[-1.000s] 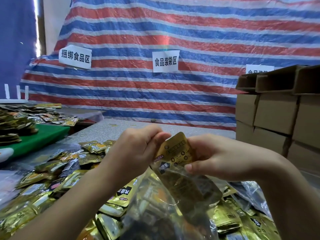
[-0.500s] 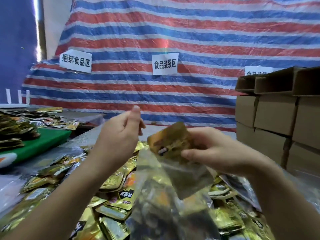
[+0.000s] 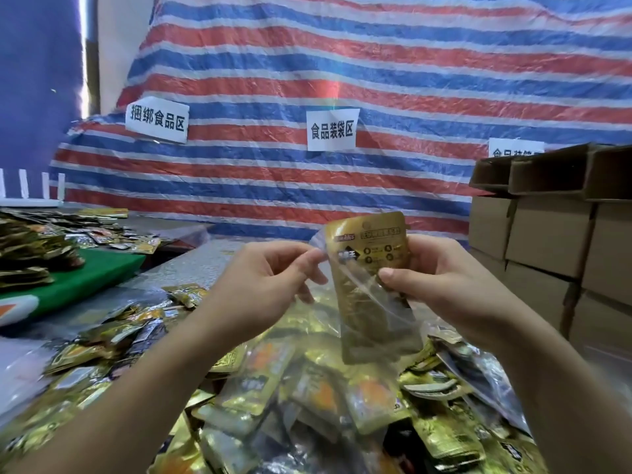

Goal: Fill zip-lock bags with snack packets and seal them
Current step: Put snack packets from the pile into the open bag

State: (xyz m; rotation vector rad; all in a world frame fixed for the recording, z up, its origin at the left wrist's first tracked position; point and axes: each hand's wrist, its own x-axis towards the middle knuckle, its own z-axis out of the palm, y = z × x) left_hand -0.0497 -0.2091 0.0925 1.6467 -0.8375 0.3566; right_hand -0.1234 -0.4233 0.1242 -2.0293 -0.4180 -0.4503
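Gold foil snack packet (image 3: 371, 268) approx half inside clear zip-lock bag (image 3: 379, 323), held above desk pile. Right hand (image 3: 444, 289) fingers grasp both; left hand (image 3: 270, 285) fingers pinch bag's mouth. Push-in & sealing left.

Gold packet (image 3: 367, 254) — red-blue striped tarp (image 3: 342, 63)
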